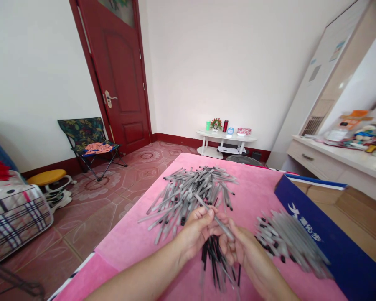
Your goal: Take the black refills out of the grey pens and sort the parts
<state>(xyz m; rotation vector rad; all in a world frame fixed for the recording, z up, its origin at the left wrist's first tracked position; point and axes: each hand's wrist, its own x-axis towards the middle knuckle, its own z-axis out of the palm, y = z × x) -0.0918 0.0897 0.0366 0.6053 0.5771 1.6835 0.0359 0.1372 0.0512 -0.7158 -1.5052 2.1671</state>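
A slim grey pen [223, 228] slants between my two hands over the pink cloth [138, 251]. My left hand [202, 225] pinches it around the middle with thumb and fingers. The fingers of my right hand [238, 244] close round its lower end. Beyond my hands spreads a loose heap of grey pens [191, 186], many with black ends. Thin black rods [216, 267], which look like pen refills, lie beneath my hands and are partly hidden by them. To the right, more grey pens [297, 238] lie side by side in a bunch.
An open blue cardboard box [326, 234] stands along the table's right side, next to the bunched pens. Behind it is a white cabinet [332, 163] with items on top. A folding chair [84, 133] and a yellow stool [47, 177] stand on the floor at left.
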